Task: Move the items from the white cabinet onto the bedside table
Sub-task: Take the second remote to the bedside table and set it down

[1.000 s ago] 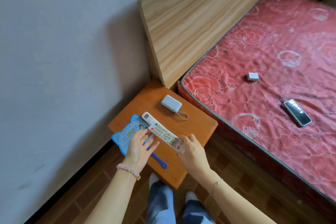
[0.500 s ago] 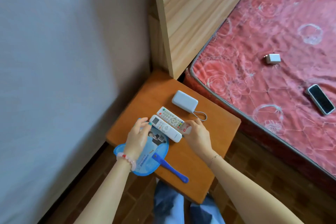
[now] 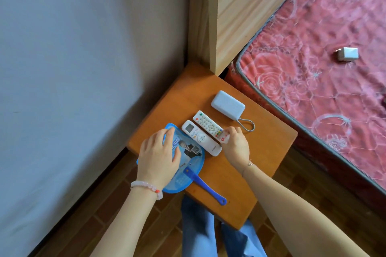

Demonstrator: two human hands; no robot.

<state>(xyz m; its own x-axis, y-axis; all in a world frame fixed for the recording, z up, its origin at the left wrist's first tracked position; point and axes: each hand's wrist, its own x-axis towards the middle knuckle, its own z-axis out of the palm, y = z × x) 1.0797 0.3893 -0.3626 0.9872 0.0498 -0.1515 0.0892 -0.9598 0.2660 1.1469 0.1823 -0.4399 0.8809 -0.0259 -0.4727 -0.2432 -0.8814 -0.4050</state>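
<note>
Four items lie on the orange wooden bench beside the bed: a blue hand fan at its left edge, partly overhanging, a white remote with a small screen just right of it with one end over the fan's rim, a keypad remote touching that one side by side, and a white power bank with a cord loop near the far corner. The left hand rests flat on the fan with fingers spread, while the right hand pinches the near end of the keypad remote, apparently squaring it against its neighbour. Judging by this, the placing is largely done and only the tidying and letting go remain (the white cabinet is out of view, so whether more items wait there cannot be told). Beyond the bench stand the wooden headboard and the red patterned mattress, where a small white block lies well apart.
</note>
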